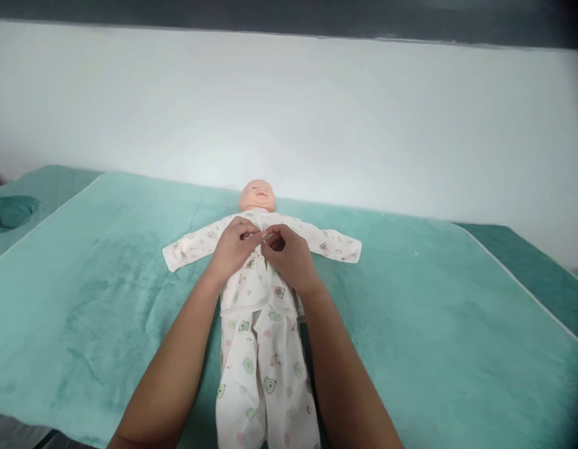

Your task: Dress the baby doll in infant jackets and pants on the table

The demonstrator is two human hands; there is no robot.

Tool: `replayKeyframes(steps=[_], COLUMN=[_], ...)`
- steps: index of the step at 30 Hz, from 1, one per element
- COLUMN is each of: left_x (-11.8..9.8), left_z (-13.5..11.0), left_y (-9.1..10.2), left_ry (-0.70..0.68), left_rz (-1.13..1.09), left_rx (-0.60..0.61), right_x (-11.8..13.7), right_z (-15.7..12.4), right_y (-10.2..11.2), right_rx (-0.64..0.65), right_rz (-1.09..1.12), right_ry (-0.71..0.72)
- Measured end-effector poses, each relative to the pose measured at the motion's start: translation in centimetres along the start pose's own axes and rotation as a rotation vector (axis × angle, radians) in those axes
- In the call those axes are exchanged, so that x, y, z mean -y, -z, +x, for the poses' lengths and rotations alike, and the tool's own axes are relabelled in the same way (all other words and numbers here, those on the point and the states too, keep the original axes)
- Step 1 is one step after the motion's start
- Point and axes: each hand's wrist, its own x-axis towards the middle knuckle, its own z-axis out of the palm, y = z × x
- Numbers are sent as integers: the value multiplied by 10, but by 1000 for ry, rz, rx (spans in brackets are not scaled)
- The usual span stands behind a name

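A baby doll lies on its back on a teal towel, head away from me. It wears a white printed shirt with sleeves spread out and matching trousers. My left hand and my right hand meet over the doll's chest. Both have fingers curled, pinching the front edges of the shirt near its top. The fingertips touch each other at the shirt's opening.
The towel covers a darker green surface that shows at the right and left. A dark green cushion lies at the far left. A white wall rises just behind the doll's head.
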Motion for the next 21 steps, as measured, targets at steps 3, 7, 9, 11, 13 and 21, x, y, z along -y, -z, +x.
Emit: replayKeyframes(steps=[3, 7, 9, 11, 13, 21], left_x=[-1, -5, -8, -10, -10, -10], left_z=[0, -1, -2, -3, -3, -3], left_y=[0, 3, 4, 5, 5, 4], left_ry=[60, 156, 189, 221, 247, 252], left_rz=[-60, -182, -239, -281, -298, -316], left_rx=[-4, 1, 12, 16, 5, -2], right_x=[0, -4, -6, -7, -7, -7], right_z=[0, 1, 1, 1, 1, 0], right_y=[0, -1, 0, 0, 0, 2], right_rx=[13, 31, 43, 51, 58, 84], right_rz=[9, 119, 170, 200, 220, 226], right_ry=[6, -7, 4, 18, 25, 24])
